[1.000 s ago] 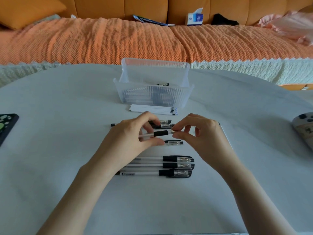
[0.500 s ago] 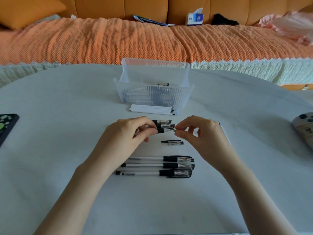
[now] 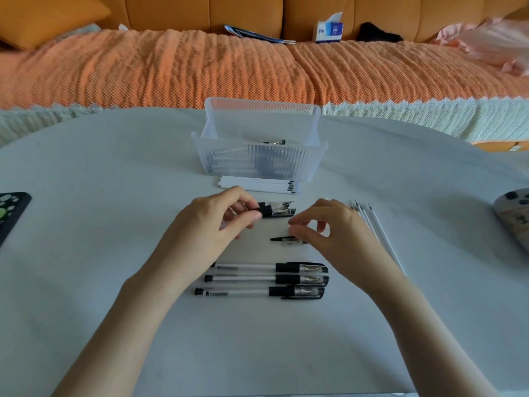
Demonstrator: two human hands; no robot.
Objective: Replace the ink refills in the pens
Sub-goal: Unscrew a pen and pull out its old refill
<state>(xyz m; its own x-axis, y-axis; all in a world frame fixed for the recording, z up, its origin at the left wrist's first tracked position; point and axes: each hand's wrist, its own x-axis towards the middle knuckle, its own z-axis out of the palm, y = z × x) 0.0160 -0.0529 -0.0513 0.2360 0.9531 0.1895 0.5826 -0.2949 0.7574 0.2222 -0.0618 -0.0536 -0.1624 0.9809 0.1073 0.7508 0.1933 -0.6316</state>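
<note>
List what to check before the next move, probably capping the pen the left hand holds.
1. Pen gripped: ok; left hand holds pen by its black grip.
2. Right hand free: ok; it seems to hold nothing.
3. Cap reachable: ok; it lies on the table beside the right hand.
4. Pen tip screwed on: cannot tell; blurred.
5. Refills ready: ok; stacked in front of the bin.
</note>
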